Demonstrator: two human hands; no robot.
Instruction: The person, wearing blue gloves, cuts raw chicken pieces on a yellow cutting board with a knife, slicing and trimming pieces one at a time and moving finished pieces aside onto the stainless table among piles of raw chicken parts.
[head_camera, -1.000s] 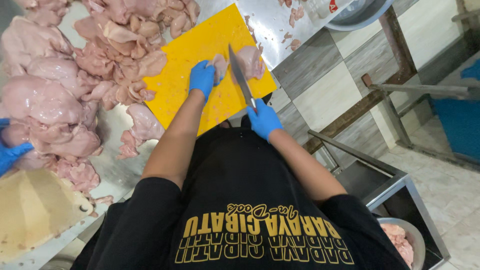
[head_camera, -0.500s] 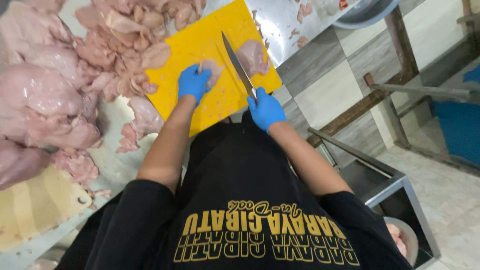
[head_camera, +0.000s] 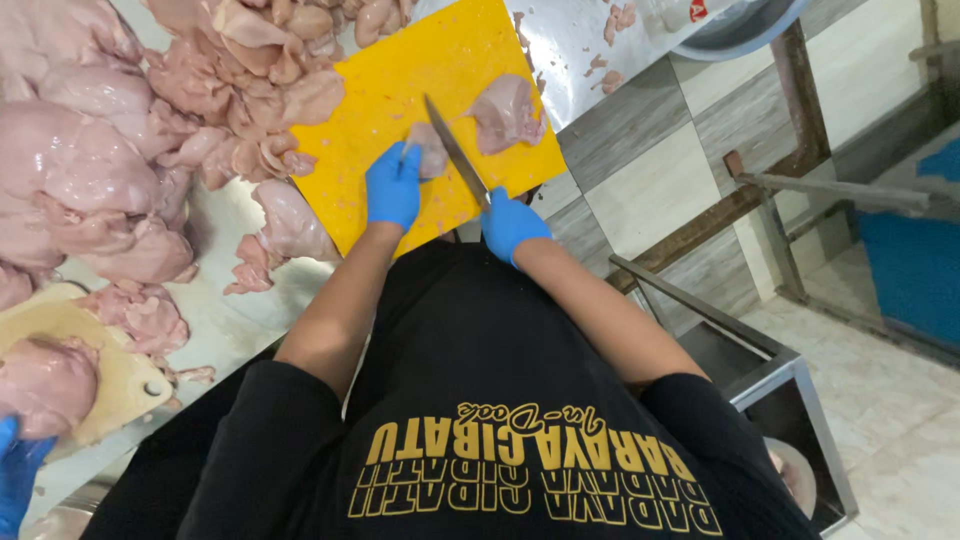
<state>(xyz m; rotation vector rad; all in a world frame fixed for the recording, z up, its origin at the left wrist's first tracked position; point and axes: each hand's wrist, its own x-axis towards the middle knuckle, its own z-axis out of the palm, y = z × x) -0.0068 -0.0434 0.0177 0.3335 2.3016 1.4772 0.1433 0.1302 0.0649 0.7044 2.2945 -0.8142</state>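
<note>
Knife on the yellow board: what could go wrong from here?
The knife, held by the right hand, runs right beside the left hand, which pins a small meat piece; a slip could nick those fingers. The yellow board juts over the counter edge and might tip. The meat looks wet, so grip may slide.

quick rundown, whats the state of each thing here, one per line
left hand: blue-gloved, pressing a small raw chicken piece
right hand: blue-gloved, closed on the knife
knife: blade beside the held piece
yellow cutting board: flat, speckled with scraps
second chicken piece: lying loose on the board
chicken pile: heaped, uncut
</note>
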